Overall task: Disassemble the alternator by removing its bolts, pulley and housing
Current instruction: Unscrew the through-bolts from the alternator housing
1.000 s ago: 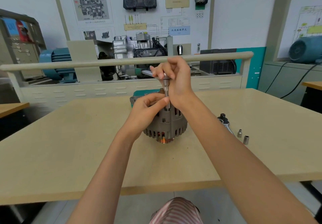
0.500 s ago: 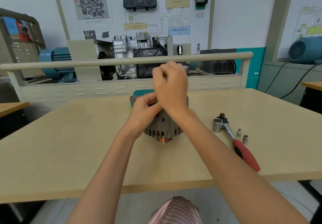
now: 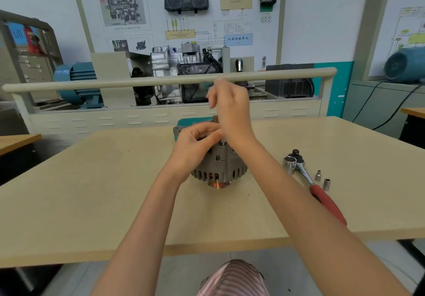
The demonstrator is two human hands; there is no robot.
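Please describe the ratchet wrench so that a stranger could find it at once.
On the beige wooden table, look right of the grey ribbed alternator. The chrome ratchet wrench with a red handle lies there, far longer than the two small silver sockets beside it.

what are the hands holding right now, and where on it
The left hand grips the alternator at its upper housing. The right hand is blurred above a slim tool shaft; its hold cannot be told.

Bright, even indoor light with soft shadows; the raised right hand point(image 3: 230, 107) is motion-blurred, and straight lines bow toward 3 and 9 o'clock.
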